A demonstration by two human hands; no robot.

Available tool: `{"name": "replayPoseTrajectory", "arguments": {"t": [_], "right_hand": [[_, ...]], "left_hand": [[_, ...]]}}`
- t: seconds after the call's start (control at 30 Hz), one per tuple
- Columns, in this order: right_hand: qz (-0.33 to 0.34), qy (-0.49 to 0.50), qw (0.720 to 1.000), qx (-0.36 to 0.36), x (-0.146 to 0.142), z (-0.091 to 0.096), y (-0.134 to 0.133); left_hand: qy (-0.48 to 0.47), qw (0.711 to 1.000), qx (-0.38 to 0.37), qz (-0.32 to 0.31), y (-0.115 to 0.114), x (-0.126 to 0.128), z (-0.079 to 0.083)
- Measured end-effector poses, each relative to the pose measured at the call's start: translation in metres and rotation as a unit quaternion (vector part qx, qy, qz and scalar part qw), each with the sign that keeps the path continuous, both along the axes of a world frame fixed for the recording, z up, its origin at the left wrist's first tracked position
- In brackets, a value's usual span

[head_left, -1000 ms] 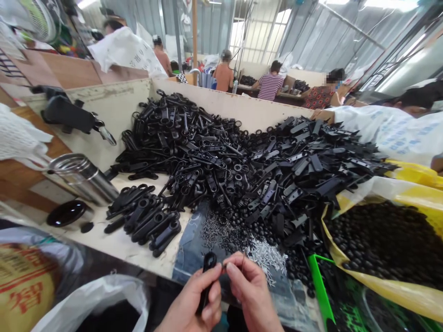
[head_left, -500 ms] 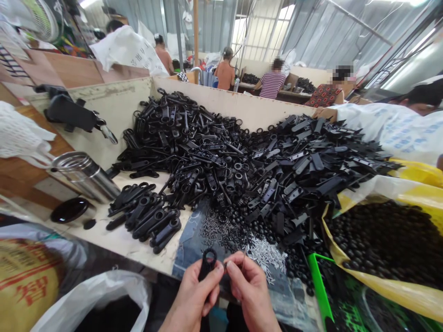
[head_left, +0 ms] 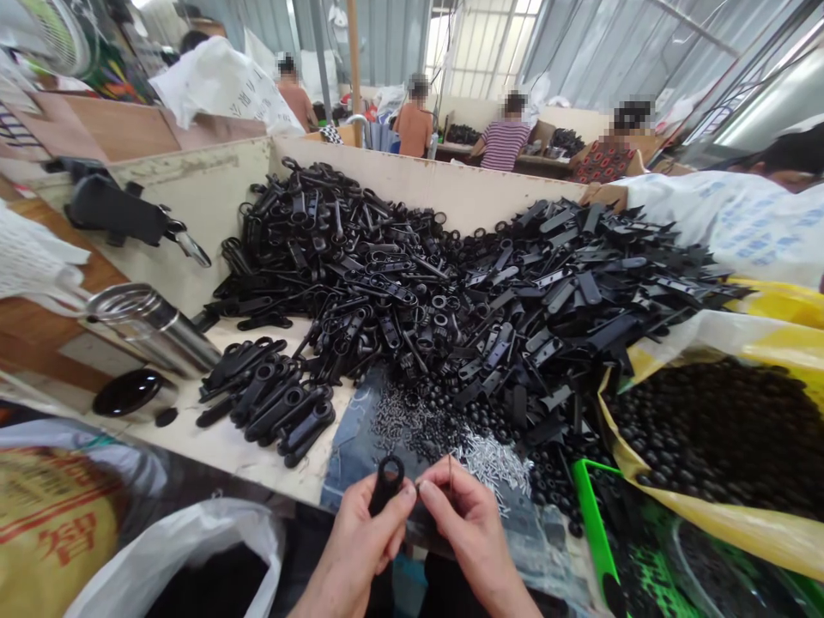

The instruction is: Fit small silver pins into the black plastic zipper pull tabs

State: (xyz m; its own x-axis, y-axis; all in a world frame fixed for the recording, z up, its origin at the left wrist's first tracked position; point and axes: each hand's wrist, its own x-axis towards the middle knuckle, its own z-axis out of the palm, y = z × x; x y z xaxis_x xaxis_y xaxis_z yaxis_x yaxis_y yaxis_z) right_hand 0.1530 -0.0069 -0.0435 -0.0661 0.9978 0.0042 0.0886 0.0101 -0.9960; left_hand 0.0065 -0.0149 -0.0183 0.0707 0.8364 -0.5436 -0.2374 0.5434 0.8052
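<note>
Ring end turned to view – the black part [head_left: 383,498] sits in the left hand [head_left: 355,530], its opening showing.
A second ago it was tipped flatter; now the ring stands up above the left fist, which grips the body – so, I judge, handling of this piece goes on. The right hand [head_left: 469,518] is pinched close beside the left thumb, clasping a thin rod [head_left: 450,472] that sticks up (anything smaller at the fingertips I cannot tell), in front of the silver pins [head_left: 495,463] on the blue cloth [head_left: 348,433].
</note>
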Motion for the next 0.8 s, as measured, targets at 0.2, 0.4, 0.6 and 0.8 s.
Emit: {"name": "replayPoseTrajectory", "arguments": {"t": [0.2,0.4,0.6,0.8], "right_hand": [[-0.003,-0.049,0.997,0.057,0.0,0.004,0.001],[-0.011,-0.03,0.999,0.022,0.004,0.001,0.001],[-0.004,-0.068,0.996,0.064,0.012,0.005,-0.002],[0.0,-0.116,0.99,0.085,0.015,0.009,-0.005]], "left_hand": [[-0.009,1.0,-0.007,0.009,0.002,-0.001,-0.007],[-0.064,0.997,-0.032,0.037,0.004,0.003,-0.006],[-0.175,0.975,-0.125,0.048,0.006,0.008,0.0],[-0.204,0.964,-0.164,0.048,0.004,0.008,-0.004]]}}
